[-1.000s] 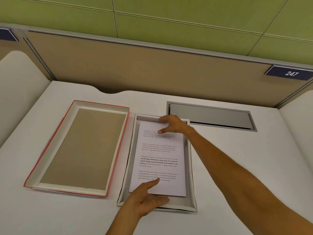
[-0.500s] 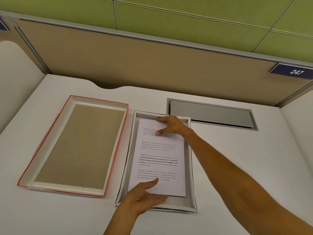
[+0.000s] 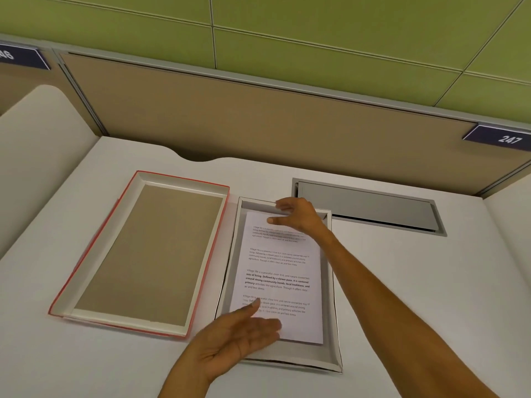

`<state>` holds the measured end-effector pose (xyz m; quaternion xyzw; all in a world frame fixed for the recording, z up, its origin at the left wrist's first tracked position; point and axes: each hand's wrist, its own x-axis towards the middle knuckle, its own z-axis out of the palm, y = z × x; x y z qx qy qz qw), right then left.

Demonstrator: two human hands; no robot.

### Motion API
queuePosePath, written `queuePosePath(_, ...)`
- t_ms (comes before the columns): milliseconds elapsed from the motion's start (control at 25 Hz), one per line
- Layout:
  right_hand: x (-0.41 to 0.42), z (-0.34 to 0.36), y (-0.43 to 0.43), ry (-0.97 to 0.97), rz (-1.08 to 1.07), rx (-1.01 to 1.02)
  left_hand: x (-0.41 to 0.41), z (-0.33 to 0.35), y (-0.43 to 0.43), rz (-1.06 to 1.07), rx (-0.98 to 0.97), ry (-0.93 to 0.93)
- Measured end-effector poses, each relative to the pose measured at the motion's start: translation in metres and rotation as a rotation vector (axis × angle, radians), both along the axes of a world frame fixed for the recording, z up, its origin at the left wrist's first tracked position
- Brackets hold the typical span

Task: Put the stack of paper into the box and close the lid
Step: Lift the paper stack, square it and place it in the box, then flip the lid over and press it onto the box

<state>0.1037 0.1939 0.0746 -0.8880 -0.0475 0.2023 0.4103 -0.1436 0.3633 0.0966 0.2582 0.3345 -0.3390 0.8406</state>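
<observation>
A stack of white printed paper lies flat inside the shallow grey-white box in the middle of the desk. To its left the red-edged lid lies upside down, its brown inside facing up. My left hand hovers palm up over the box's near left corner, fingers apart, holding nothing. My right hand is open above the paper's far edge, fingers spread, just off the sheet.
A grey metal cable flap is set into the white desk behind and right of the box. A tan partition closes the back, with curved white dividers on both sides.
Both hands have lifted off the paper and opened; the left hand turned palm up. The paper stays flat in the box. The view shifted slightly.
</observation>
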Motion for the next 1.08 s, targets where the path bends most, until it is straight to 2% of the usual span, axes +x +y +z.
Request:
queuePosePath(80, -0.018, 0.012, 0.022, -0.019, -0.127, 0.127, 0.014, 0.018, 0.036, 0.071, 0.205, -0.201)
queuePosePath(200, -0.056, 0.021, 0.067, 0.038, -0.313, 0.384, 0.046, 0.033, 0.098, 0.240, 0.744, -0.391)
queuePosePath(320, -0.095, 0.014, 0.113, 0.163, -0.405, 0.536, 0.076, 0.020, 0.165, 0.347, 1.243, -0.389)
queuePosePath(400, -0.116, 0.004, 0.139, 0.191, -0.411, 0.515, 0.083, 0.006, 0.203, 0.222, 1.628, -0.333)
queuePosePath(440, -0.125, -0.001, 0.150, 0.189, -0.407, 0.477, 0.083, -0.002, 0.218, 0.169, 1.751, -0.291)
queuePosePath(520, -0.140, -0.018, 0.167, 0.178, -0.394, 0.411, 0.078, -0.014, 0.242, 0.100, 1.841, -0.214)
queuePosePath(640, -0.154, -0.046, 0.183, 0.156, -0.382, 0.295, 0.069, -0.033, 0.261, -0.144, 1.887, -0.142)
queuePosePath(720, -0.157, -0.055, 0.185, 0.134, -0.369, 0.209, 0.062, -0.046, 0.266, -0.223, 1.907, -0.124)
queuePosePath(840, -0.159, -0.054, 0.183, 0.100, -0.347, 0.180, 0.055, -0.049, 0.266, -0.213, 1.949, -0.140)
queuePosePath(1080, -0.164, -0.021, 0.178, 0.051, -0.281, 0.283, 0.055, -0.011, 0.267, -0.203, 1.979, -0.151)
